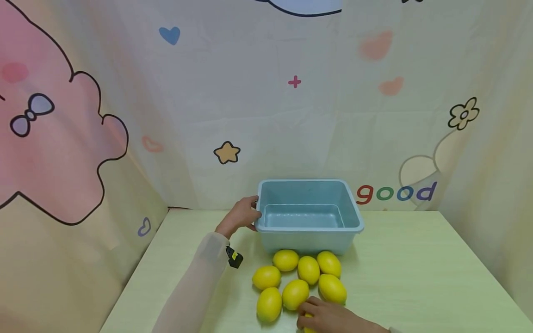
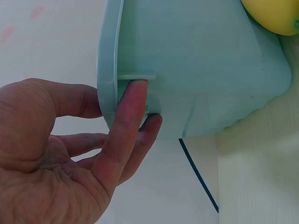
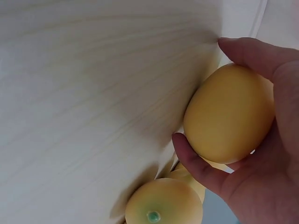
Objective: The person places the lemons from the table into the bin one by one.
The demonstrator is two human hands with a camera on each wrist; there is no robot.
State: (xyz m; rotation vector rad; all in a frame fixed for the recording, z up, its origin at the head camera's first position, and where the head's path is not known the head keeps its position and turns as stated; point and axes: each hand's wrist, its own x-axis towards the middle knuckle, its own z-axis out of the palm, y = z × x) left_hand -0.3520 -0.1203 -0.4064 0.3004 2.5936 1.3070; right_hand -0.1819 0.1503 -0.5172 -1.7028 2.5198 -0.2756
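Observation:
A light blue plastic basin (image 1: 308,240) stands toward the back of the table, its inside bare. My left hand (image 1: 241,213) grips its left rim; in the left wrist view the thumb presses the rim's edge and the fingers curl under it against the outer wall. Near the table's front, my right hand (image 1: 326,317) holds a yellow lemon (image 3: 229,114), with thumb and fingers curled around its sides close to the tabletop. In the head view the hand mostly hides that lemon. Several more lemons (image 1: 295,294) lie grouped between the right hand and the basin.
The pale wood-grain table (image 1: 416,268) extends on both sides of the lemons. A printed curtain (image 1: 266,115) hangs directly behind the basin and along both sides. A small black device (image 1: 234,257) is worn at the left wrist.

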